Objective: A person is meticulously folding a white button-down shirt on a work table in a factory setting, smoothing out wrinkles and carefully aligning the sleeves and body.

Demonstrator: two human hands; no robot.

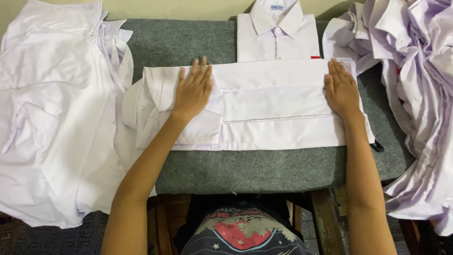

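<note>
Forearms reaching out over grey felt table (264, 170). Left hand (192, 89) pressing flat, fingers stretched open and gripping nothing, on folded sleeve end of white shirt (273, 106). Right hand (340, 89) lying flat likewise, fingers open and together, on opposite end. Shirt lying folded into long band across table middle. Beyond, touching its far edge, resting folded collared shirt (277, 35). Flanking: spread white shirts (52, 118) on left, crumpled shirt heap (417, 94) on right.

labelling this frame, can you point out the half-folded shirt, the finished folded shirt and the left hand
half-folded shirt (278, 101), head view, bare middle panel
finished folded shirt (277, 40), head view, button placket below collar
left hand (193, 89), head view, back of hand
</note>
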